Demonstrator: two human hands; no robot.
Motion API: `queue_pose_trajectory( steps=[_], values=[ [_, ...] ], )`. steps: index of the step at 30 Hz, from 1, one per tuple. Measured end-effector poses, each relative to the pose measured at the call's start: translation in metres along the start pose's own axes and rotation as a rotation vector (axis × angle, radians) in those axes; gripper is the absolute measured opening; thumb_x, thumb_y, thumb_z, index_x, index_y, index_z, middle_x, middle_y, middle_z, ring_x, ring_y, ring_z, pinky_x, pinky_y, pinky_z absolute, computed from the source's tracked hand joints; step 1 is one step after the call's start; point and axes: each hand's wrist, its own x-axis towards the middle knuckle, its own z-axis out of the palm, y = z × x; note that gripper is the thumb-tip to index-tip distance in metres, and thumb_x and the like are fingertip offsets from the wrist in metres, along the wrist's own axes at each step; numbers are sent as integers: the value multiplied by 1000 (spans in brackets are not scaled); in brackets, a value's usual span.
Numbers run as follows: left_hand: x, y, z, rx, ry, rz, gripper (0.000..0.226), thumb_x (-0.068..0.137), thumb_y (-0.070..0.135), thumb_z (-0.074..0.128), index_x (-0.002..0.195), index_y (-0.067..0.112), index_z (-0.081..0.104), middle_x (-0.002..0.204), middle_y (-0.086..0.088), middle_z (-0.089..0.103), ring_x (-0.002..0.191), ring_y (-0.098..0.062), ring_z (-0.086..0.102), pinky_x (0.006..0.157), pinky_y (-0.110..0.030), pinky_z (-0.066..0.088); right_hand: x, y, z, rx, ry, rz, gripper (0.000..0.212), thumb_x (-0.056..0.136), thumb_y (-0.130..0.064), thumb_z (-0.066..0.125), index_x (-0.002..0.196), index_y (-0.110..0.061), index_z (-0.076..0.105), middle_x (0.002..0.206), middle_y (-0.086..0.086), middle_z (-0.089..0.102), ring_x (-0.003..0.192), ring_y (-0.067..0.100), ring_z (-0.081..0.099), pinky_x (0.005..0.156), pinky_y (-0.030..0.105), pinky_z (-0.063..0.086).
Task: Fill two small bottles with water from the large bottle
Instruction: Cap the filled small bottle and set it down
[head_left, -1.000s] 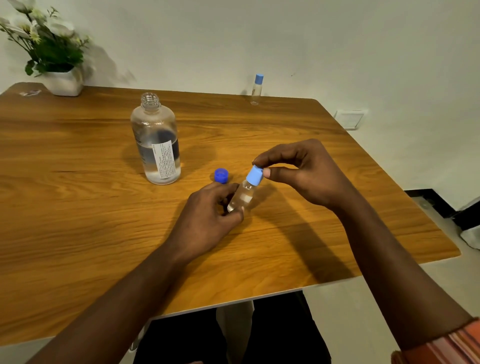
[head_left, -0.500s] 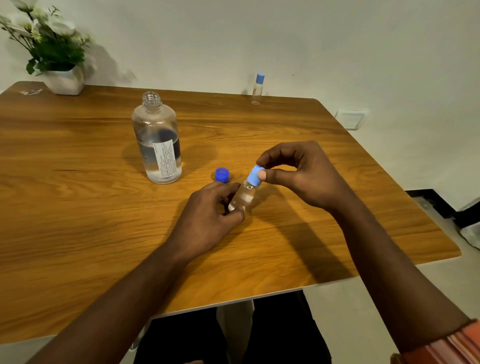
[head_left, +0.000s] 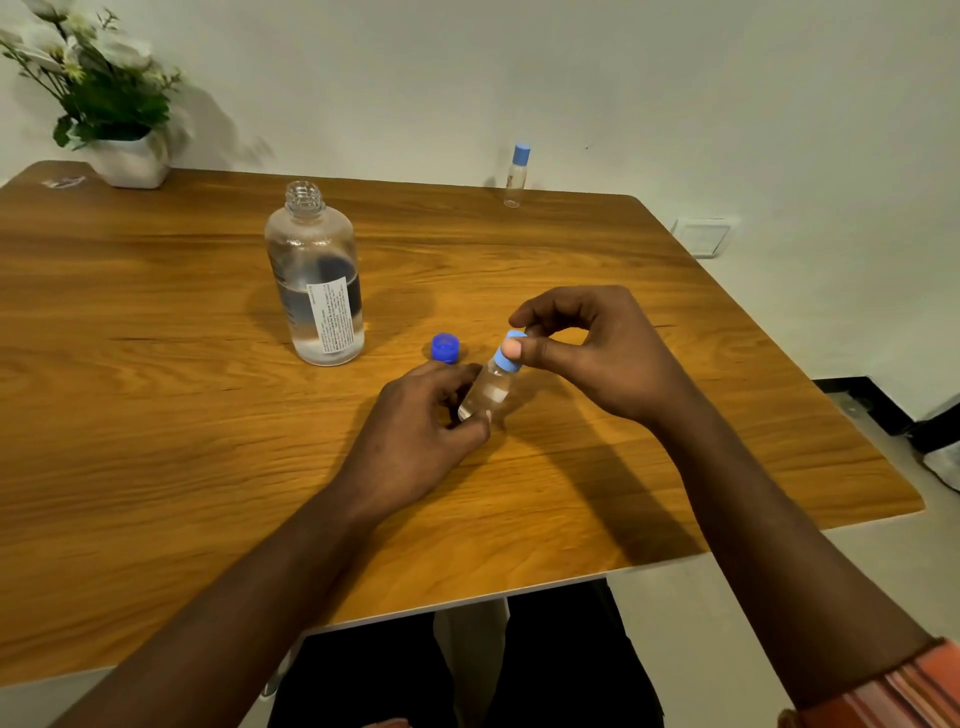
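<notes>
Two pinches — left fingers (head_left: 474, 427) on small bottle (head_left: 491, 388), right fingers (head_left: 525, 351) on cap (head_left: 501, 359); label (head_left: 335, 317) illegible.

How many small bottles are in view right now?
2. The held small bottle is tilted over the table, the left hand gripping its body and the right hand pinching its light blue cap. The far small bottle stands capped at the table's back edge. None appears hidden.

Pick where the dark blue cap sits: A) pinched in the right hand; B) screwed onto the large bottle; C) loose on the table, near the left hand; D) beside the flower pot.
C: the dark blue cap lies loose on the table, just beyond the left hand; the large bottle has a bare neck.
</notes>
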Motion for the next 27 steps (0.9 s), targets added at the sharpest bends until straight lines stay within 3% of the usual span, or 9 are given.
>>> queue_pose_trajectory(
  steps=[2, 5, 7, 11, 13, 17, 20, 23, 27],
  values=[
    [0, 0, 0, 3, 0, -3, 24, 78, 15, 71, 101, 21, 69, 90, 3, 65, 82, -11, 58, 74, -37, 49, -1, 0, 0, 12, -14, 7, 25, 82, -30, 74, 104, -18, 72, 100, -7, 72, 96, 2, 66, 86, 24, 53],
    [0, 2, -1, -5, -5, -4, 27, 78, 14, 70, 103, 24, 68, 92, 5, 65, 84, -10, 58, 75, -34, 48, -1, 0, -5, 52, -76, -18, 30, 82, -9, 73, 110, -18, 70, 112, -7, 70, 109, 5, 63, 96, 29, 51],
    [0, 2, 0, -6, -3, -6, 27, 78, 14, 70, 103, 25, 68, 92, 5, 66, 85, -10, 58, 76, -35, 48, 0, -1, -6, 54, -87, -22, 30, 81, -4, 73, 107, -18, 71, 109, -7, 71, 107, 4, 65, 96, 29, 52],
    [0, 1, 1, 0, 1, 0, 26, 78, 16, 70, 102, 24, 68, 92, 3, 65, 83, -10, 59, 77, -41, 51, 0, 0, -1, 18, -10, -1, 20, 79, -23, 78, 98, -19, 73, 95, -9, 72, 92, 2, 67, 84, 24, 53],
    [-1, 2, 0, 0, -2, -1, 28, 78, 15, 70, 104, 25, 68, 93, 4, 65, 83, -9, 59, 76, -40, 51, -1, 2, 1, 9, -2, -7, 24, 80, -30, 76, 100, -17, 73, 96, -8, 72, 94, 2, 66, 84, 23, 52],
    [-1, 2, -1, 4, -6, -12, 27, 79, 16, 70, 105, 23, 68, 93, 3, 65, 84, -8, 57, 77, -39, 50, -2, 2, -3, 53, -72, -27, 29, 80, -15, 71, 108, -19, 72, 111, -7, 71, 110, 5, 63, 96, 30, 50],
    [-1, 2, -1, -8, -5, -14, 26, 79, 17, 70, 104, 23, 68, 93, 4, 65, 83, -9, 59, 78, -41, 51, -1, 1, -5, 47, -85, -20, 26, 80, -5, 72, 103, -18, 73, 106, -8, 72, 105, 3, 65, 94, 27, 51],
    [-1, 2, 0, 2, -10, -3, 27, 76, 22, 68, 103, 22, 68, 93, 4, 65, 83, -9, 59, 77, -42, 51, 0, 0, -1, 5, -41, 1, 19, 80, -18, 77, 98, -21, 73, 99, -11, 72, 96, -1, 66, 87, 21, 51],
    [-1, 3, -2, -7, -12, -15, 29, 79, 15, 69, 107, 24, 67, 96, 4, 66, 85, -7, 58, 78, -36, 51, 1, -1, 1, -3, -67, 16, 31, 77, -25, 80, 107, -23, 72, 110, -10, 71, 107, -1, 62, 94, 22, 48]
  ],
)
